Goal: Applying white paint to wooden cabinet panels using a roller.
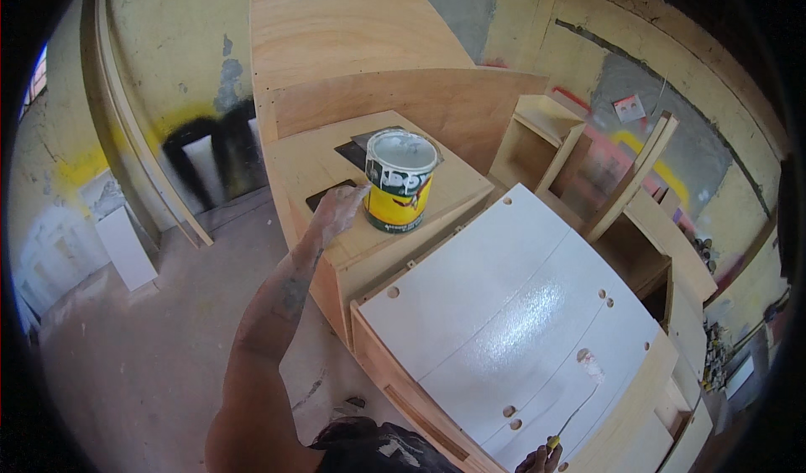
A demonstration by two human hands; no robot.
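A paint can [398,207] with a yellow and dark green label, its rim smeared with white, stands upright and lidless on a plywood box top. My left hand [337,210], dusted white, is closed at the can's left side, fingertips against it; its exact grip is partly hidden. At the lower right, my right hand [537,459] is wrapped around the yellow handle of a small paint roller [593,367]. The white roller head rests on a glossy white panel [495,297], close to a round hole in it. Several such holes and long seam lines mark the panel.
Dark flat pieces [357,153] lie behind and beside the can. A tall plywood board [353,28] rises at the back. Open wooden cabinet frames [537,141] stand to the right. Planks and a white board [126,246] lean against the left wall above the concrete floor [168,355].
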